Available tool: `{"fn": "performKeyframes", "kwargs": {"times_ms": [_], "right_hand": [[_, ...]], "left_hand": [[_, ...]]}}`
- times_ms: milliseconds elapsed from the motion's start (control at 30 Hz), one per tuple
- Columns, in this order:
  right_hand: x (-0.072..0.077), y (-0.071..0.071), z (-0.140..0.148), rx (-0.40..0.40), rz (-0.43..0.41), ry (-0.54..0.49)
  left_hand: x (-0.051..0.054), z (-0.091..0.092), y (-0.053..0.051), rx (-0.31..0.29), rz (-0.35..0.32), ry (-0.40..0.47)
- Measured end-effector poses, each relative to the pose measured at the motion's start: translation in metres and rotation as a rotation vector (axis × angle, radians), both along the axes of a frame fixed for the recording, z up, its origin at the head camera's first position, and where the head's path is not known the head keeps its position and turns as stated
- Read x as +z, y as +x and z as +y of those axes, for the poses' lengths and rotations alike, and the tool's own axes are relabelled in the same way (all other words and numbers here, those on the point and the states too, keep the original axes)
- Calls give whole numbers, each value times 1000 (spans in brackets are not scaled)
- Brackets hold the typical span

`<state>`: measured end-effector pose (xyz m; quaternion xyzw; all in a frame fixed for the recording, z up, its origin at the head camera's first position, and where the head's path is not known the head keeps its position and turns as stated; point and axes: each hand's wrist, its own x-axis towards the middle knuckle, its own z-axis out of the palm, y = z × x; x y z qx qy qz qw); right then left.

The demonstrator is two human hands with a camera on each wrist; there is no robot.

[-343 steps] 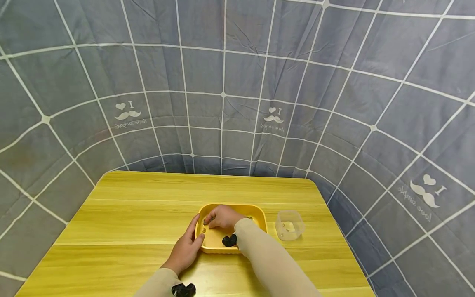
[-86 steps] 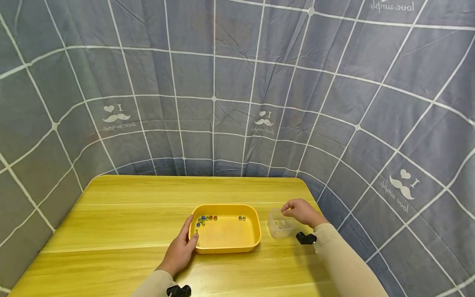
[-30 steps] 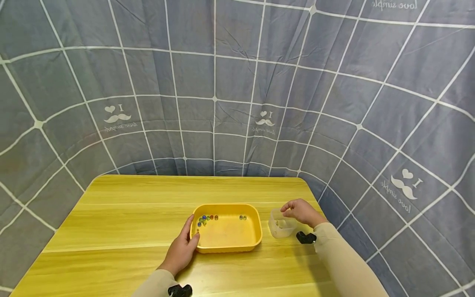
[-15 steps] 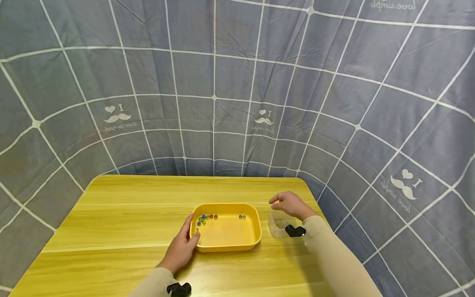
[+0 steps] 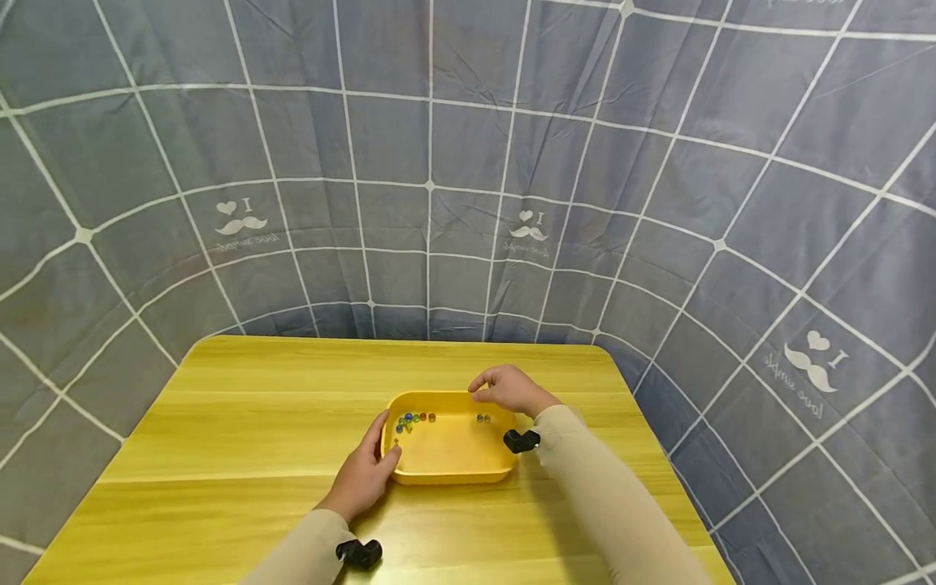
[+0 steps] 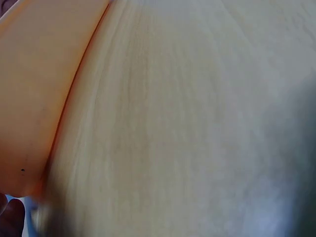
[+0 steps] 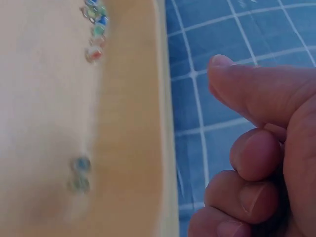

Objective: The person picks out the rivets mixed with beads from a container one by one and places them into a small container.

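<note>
The yellow tray (image 5: 446, 478) sits on the table, its pale orange wall (image 6: 39, 89) filling the left of the left wrist view. My left hand (image 5: 361, 478) grips its left side, thumb at the rim. Several coloured marbles (image 5: 409, 420) lie in the back left of the tray, and two more marbles (image 5: 483, 418) lie at the back right. A tiny gold-coloured piece (image 5: 397, 441) is near my left thumb. Over the back right rim hovers my right hand (image 5: 515, 390), fingers bent loosely; in the right wrist view no object shows in that hand (image 7: 266, 163).
The wood-patterned table (image 5: 256, 422) extends around the tray. Behind and beside it hangs a grey-blue curtain (image 5: 468, 211) with white grid lines. My right forearm (image 5: 607, 479) crosses the table right of the tray, and the clear container is hidden from view.
My right hand has moved left from above the clear container to the tray's back right rim, and the arm now covers the container. My left hand has kept its grip on the tray.
</note>
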<state>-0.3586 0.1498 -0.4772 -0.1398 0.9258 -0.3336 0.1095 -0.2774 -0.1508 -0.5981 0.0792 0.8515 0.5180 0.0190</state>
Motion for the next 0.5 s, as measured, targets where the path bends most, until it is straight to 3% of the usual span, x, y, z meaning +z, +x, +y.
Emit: {"fn": "performKeyframes", "kwargs": {"times_ms": [233,500], "right_hand": [[-12,-10,-43,102,-25,12],[-25,-22,-72,110,-20,62]], "left_hand": [[-4,-1,-2,-3,4,19],[-8,-5,-2,-59,-7,65]]}}
